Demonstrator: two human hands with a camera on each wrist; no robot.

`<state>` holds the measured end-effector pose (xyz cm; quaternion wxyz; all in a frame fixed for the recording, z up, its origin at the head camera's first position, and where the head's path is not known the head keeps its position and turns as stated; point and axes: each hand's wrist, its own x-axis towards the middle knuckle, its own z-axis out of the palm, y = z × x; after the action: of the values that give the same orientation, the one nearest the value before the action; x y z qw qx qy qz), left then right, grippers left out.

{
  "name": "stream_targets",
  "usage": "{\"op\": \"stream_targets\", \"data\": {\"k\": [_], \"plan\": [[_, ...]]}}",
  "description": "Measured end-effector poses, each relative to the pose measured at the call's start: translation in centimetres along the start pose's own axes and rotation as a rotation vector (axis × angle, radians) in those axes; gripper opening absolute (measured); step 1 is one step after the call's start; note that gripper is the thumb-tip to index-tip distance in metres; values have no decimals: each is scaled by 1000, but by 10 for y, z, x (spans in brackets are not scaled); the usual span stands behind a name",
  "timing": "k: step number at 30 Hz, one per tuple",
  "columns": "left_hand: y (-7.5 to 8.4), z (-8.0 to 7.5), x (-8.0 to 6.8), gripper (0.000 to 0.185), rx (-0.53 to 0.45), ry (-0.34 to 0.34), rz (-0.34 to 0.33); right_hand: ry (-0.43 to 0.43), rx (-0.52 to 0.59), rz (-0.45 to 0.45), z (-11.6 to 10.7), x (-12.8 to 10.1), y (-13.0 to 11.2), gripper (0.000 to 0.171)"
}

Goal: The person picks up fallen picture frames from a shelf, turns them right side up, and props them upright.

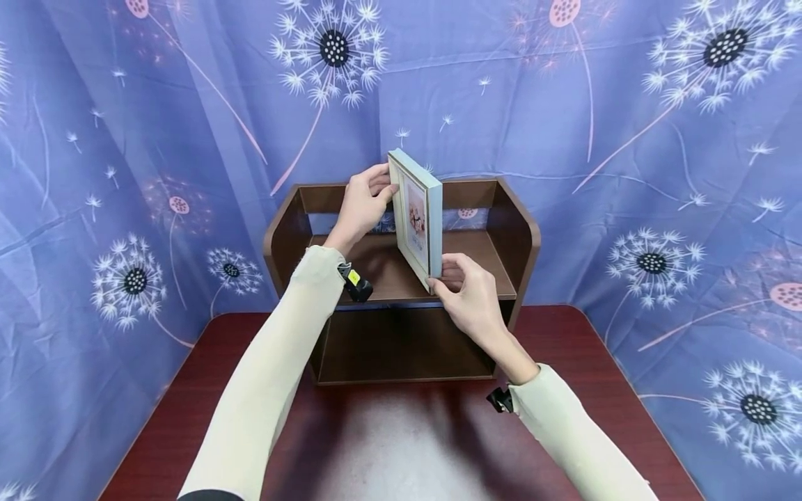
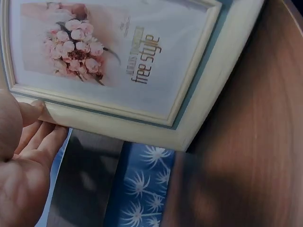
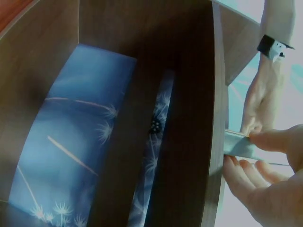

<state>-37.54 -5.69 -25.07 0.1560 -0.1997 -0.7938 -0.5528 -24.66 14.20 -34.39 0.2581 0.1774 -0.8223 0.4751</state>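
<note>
Cream frame [image 1: 416, 216] upright on shelf [image 1: 476, 254] (room either side), L hand [image 1: 362, 205] & R hand [image 1: 466, 292] pinching edges.

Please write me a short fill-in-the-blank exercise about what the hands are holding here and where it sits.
1. Both hands hold a pale picture frame over the brown wooden ____.
2. The left hand grips the frame's ____ corner.
3. The right hand pinches the frame's ____ corner.
4. The print in the frame shows a bouquet of ____.

Missing words: shelf; top; bottom; flowers
</note>
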Motion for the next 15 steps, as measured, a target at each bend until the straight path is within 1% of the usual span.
{"op": "stream_targets", "data": {"k": [4,11,15], "plan": [[0,5,2,48,-33,-4,-2,14,-8,-3,4,0,-2,32],[-2,10,7,48,-141,-31,-21,2,-34,-16,13,1,-6,33],[-3,13,8,47,-144,-36,-19,2,-33,-15,16,-1,-8,33]]}}
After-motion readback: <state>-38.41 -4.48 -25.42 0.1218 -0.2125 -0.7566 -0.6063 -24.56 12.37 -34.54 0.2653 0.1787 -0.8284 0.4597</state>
